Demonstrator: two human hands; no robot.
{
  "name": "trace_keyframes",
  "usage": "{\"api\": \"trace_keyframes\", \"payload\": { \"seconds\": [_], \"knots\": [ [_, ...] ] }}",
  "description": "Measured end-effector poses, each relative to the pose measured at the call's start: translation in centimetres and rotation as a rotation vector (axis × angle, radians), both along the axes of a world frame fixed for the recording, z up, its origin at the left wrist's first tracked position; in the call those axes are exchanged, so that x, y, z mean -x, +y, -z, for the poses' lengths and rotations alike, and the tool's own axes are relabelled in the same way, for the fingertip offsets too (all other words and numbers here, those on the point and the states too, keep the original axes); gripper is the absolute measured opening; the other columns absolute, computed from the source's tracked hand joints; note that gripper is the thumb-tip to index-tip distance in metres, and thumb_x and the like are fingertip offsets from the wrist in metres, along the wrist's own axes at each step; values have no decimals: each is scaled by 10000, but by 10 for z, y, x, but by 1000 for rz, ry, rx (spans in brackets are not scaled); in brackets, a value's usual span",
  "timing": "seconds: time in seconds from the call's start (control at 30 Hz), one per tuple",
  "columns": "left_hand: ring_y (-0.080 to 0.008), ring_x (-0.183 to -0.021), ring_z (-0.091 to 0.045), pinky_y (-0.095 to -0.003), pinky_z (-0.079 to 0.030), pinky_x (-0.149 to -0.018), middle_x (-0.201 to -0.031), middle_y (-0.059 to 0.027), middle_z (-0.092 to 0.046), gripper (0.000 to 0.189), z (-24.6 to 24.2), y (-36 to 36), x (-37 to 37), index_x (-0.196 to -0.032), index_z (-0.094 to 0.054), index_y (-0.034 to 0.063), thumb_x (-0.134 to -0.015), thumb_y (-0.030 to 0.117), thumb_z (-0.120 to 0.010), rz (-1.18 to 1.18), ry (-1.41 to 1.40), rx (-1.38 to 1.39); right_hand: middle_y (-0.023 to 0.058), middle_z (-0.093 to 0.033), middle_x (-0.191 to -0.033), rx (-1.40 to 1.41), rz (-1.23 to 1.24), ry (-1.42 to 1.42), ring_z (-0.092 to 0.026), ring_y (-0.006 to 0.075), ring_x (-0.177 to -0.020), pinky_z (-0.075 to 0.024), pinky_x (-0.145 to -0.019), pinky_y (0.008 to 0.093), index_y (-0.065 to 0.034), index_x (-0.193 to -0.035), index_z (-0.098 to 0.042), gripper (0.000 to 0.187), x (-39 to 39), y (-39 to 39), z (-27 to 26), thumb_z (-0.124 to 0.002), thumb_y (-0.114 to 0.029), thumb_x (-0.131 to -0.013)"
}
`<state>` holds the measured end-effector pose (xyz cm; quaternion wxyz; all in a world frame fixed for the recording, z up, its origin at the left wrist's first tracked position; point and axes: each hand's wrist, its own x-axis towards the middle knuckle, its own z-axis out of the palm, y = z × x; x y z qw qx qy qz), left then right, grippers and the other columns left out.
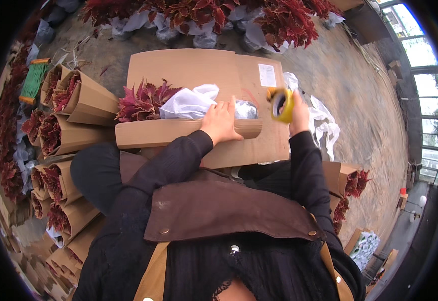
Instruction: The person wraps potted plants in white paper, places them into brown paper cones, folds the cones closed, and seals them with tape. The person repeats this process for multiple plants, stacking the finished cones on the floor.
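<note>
My left hand presses on a folded cardboard sleeve and the white wrap of a plant lying in it. Red-leaved coleus foliage sticks out at the left end, and the plastic-wrapped pot shows to the right of my left hand. Raised at the right, my right hand grips a roll of yellow tape, slightly blurred. Beneath the sleeve lies a large flat cardboard box bearing a white label with writing.
Cardboard-sleeved coleus plants lie at the left, others at the right. More red plants with wrapped pots stand on the floor beyond the box. White wrap scraps lie at the right. A green-corded item is at the upper left.
</note>
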<state>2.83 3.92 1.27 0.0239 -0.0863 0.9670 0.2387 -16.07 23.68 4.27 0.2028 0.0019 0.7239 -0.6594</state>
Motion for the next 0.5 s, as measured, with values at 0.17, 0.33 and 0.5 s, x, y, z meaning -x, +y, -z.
{"api": "trace_keyframes", "payload": {
  "seconds": [0.17, 0.33, 0.5],
  "knots": [
    [-335, -1239, -532, -423, -397, -1067, -1279, -242, -575, 1316, 0, -2, 2, -1500, -281, -120, -586, 626, -863, 11, 22, 19, 75, -627, -706, 85, -189, 12, -610, 184, -551, -528, -557, 336, -17, -971, -657, 416, -25, -56, -62, -571, -420, -1022],
    [-385, -1290, -516, -443, -380, -1109, -1313, -295, -564, 1342, -2, -8, 10, -1501, -268, -134, -583, 644, -862, 26, -60, -19, 70, -659, -847, -90, -193, -223, -637, 165, -559, -510, -507, 305, 11, -1130, -629, 348, -146, 4, -100, -558, -316, -1033],
    [-414, -1321, -493, -441, -372, -1139, -1355, -320, -543, 1351, -7, -17, 23, -1504, -245, -146, -562, 588, -878, 33, -153, -115, 69, -665, -804, -337, -171, -394, -657, 184, -580, -539, -544, 313, 32, -1181, -631, 383, -198, 66, -106, -525, -311, -1048]
  ]
}}
